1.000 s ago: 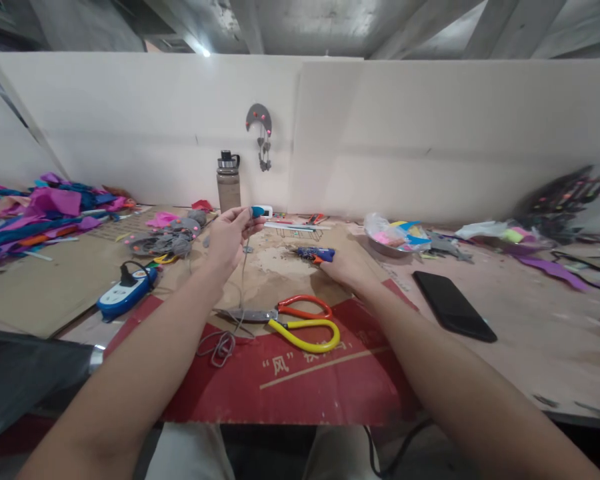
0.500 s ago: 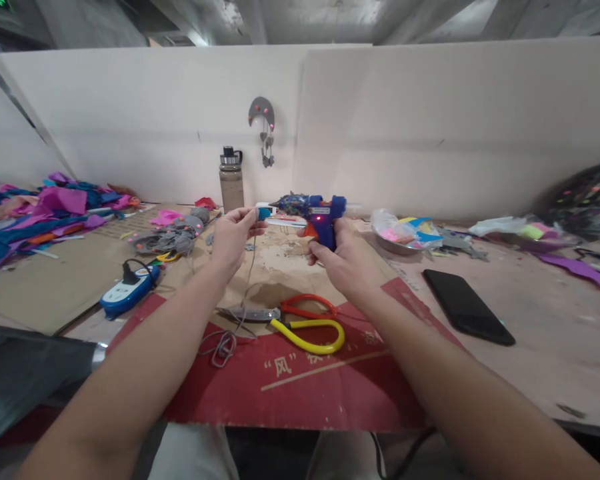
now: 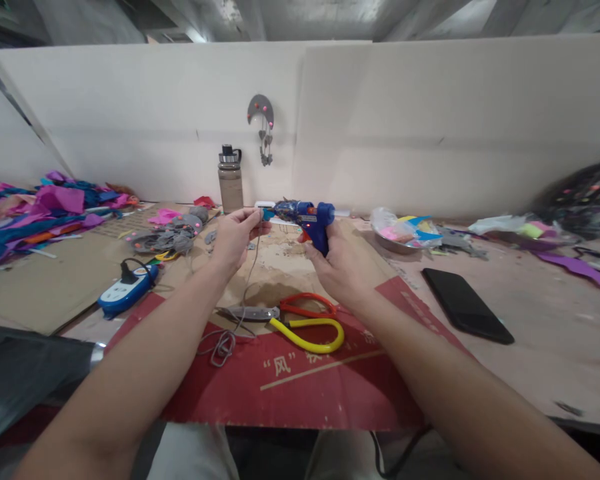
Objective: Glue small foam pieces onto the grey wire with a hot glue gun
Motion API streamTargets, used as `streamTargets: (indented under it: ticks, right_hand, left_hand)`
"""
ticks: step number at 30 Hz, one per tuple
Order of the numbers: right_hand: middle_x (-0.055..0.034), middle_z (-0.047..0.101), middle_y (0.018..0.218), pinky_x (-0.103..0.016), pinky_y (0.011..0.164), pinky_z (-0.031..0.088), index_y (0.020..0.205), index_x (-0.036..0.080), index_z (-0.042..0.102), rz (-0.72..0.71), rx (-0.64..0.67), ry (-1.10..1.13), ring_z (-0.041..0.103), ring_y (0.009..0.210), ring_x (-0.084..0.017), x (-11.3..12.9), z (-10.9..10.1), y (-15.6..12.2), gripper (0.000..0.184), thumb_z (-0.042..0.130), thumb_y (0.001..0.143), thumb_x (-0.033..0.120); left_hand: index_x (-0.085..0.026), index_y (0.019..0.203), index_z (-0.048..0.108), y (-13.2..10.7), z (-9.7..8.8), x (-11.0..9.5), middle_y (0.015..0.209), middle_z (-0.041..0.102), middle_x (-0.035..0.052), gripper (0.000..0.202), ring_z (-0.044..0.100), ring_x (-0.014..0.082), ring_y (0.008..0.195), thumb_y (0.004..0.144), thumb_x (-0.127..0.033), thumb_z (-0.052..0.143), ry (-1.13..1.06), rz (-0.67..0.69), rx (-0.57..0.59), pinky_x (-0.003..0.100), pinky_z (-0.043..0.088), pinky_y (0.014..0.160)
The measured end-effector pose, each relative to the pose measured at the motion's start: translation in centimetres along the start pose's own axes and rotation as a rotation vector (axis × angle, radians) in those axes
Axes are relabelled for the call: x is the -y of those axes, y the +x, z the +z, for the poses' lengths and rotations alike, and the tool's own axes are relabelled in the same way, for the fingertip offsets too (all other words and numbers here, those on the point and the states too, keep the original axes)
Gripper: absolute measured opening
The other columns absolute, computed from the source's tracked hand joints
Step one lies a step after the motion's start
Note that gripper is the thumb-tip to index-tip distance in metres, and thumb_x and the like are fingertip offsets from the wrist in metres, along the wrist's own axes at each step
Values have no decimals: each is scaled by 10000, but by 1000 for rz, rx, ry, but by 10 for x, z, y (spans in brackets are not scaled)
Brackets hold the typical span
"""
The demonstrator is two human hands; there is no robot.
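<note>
My right hand (image 3: 333, 257) is wrapped around the handle of a blue glue gun (image 3: 317, 223), whose tip points left. A small red light glows on its side. My left hand (image 3: 237, 237) pinches a small blue piece (image 3: 267, 214) close to the gun's tip; whether the two touch I cannot tell. From those fingers a thin grey cord (image 3: 251, 273) hangs down to a loose tangle on the cardboard. Scissors (image 3: 307, 327) with one red and one yellow handle lie below, between my forearms.
Red-printed cardboard (image 3: 325, 393) covers the table's front. A blue-and-white power strip (image 3: 129, 291) and a grey felt pile (image 3: 167, 235) lie left. A bottle (image 3: 231, 181) stands by the wall. Rightward are a bowl of scraps (image 3: 403, 243) and a black phone (image 3: 466, 305). Coloured cloth (image 3: 55, 203) heaps far left.
My right hand has brought the glue gun a little to the left, so its tip is nearer the blue piece. My left hand has shifted slightly right, still pinching.
</note>
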State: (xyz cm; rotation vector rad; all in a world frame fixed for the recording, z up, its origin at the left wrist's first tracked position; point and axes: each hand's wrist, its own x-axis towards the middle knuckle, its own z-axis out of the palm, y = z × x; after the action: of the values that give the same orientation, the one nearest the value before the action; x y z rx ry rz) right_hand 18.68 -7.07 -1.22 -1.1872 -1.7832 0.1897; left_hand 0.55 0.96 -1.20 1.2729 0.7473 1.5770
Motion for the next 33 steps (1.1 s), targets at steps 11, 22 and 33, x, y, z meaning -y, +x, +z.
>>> streamTargets:
  ticks: [11, 22, 33]
  right_hand:
    - [-80, 605, 939, -340, 741, 422, 1072, 207, 467, -41, -13, 12, 560, 820, -214, -7, 7, -2, 232, 423, 853, 270]
    - [-81, 606, 910, -357, 700, 442, 1109, 222, 439, -57, -51, -26, 566, 779, -219, -9, 7, -1, 267, 439, 844, 259]
    - [-97, 614, 923, -367, 697, 452, 1167, 207, 420, -69, -51, -42, 575, 790, -231, -11, 10, -1, 328, 426, 848, 285]
  left_hand:
    - [-119, 708, 631, -1, 0, 3, 669, 622, 23, 229, 619, 111, 598, 652, -316, 732, -1, 7, 37, 274, 520, 651]
    - [-120, 705, 629, 1, 0, 2, 643, 624, 27, 283, 603, 108, 586, 629, -369, 740, 41, 20, 10, 272, 519, 654]
    - [-115, 704, 637, -1, 2, 2, 647, 613, 21, 242, 613, 115, 583, 644, -328, 734, 17, 25, 20, 276, 518, 636]
